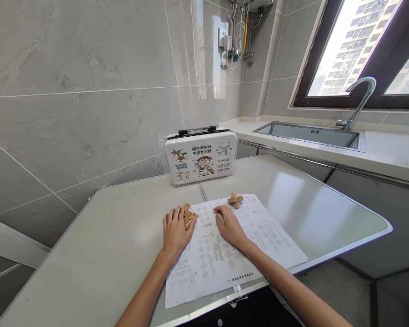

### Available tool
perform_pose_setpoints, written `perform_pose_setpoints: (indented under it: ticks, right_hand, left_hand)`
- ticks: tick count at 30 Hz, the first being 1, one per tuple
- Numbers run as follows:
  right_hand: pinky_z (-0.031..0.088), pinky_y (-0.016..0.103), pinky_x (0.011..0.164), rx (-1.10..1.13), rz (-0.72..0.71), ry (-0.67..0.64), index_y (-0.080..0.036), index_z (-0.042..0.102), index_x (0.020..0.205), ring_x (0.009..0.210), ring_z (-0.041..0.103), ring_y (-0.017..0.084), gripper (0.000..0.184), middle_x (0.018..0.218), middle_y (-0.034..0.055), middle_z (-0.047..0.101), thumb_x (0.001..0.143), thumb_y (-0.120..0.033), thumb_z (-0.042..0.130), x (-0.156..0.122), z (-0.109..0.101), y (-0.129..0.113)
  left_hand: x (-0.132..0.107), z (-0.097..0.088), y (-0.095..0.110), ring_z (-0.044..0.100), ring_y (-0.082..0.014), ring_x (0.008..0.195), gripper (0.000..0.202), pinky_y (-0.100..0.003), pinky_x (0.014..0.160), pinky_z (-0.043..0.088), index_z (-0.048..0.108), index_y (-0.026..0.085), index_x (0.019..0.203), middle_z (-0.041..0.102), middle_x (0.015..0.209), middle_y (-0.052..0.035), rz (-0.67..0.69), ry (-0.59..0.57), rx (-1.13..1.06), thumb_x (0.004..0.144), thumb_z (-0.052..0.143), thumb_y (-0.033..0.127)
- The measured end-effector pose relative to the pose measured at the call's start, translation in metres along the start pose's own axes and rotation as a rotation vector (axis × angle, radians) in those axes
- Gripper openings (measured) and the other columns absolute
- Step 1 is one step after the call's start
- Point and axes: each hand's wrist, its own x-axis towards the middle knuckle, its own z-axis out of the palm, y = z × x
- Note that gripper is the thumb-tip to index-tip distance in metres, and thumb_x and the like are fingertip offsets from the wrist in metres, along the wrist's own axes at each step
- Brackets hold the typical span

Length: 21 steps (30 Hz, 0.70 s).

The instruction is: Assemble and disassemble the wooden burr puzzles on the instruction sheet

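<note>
My left hand (175, 230) lies on the left edge of a printed instruction sheet (259, 236) on a pale table (116, 240). Its fingers touch some wooden puzzle pieces (188, 215); whether they grip them is unclear. My right hand (229, 225) rests flat on the sheet, fingers stretched out, holding nothing. Just beyond its fingertips an assembled wooden cross puzzle (235, 200) stands on the sheet.
A white tin case (200, 156) with cartoon travel pictures stands upright at the table's far edge against the tiled wall. To the right a counter holds a steel sink (310, 135) and a tap (359, 100) below a window. The table's right edge is rounded.
</note>
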Motion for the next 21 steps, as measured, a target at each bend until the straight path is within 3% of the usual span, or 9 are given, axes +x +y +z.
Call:
perform_pose_setpoints:
  ticks: [9, 14, 21]
  right_hand:
    - [0.053, 0.048, 0.098, 0.017, -0.002, 0.015, -0.023, 0.059, 0.110, 0.110, 0.062, 0.027, 0.020, 0.112, 0.0105, 0.066, 0.094, -0.019, 0.047, 0.000, -0.001, 0.000]
    - [0.054, 0.046, 0.095, 0.074, 0.058, 0.060, -0.022, 0.055, 0.121, 0.109, 0.063, 0.027, 0.027, 0.116, 0.0116, 0.065, 0.095, -0.023, 0.048, 0.001, 0.002, 0.003]
    - [0.058, 0.041, 0.086, 0.228, 0.150, 0.184, -0.021, 0.030, 0.146, 0.095, 0.069, 0.022, 0.056, 0.117, 0.0128, 0.066, 0.093, -0.025, 0.050, 0.006, 0.002, 0.006]
  left_hand:
    - [0.000, -0.007, 0.007, 0.046, -0.0428, 0.134, 0.055, -0.067, 0.115, 0.030, 0.054, 0.019, 0.131, 0.056, 0.140, -0.0202, 0.022, 0.121, 0.010, 0.091, 0.062, 0.055]
    - [0.001, -0.023, 0.023, 0.047, -0.0360, 0.136, 0.043, -0.057, 0.111, 0.042, 0.051, 0.021, 0.134, 0.056, 0.141, -0.0160, 0.186, 0.015, -0.121, 0.096, 0.060, 0.038]
    - [-0.006, -0.038, 0.051, 0.057, -0.0299, 0.124, 0.027, -0.052, 0.105, 0.048, 0.060, 0.027, 0.124, 0.064, 0.126, -0.0097, 0.427, -0.152, -0.290, 0.098, 0.055, 0.023]
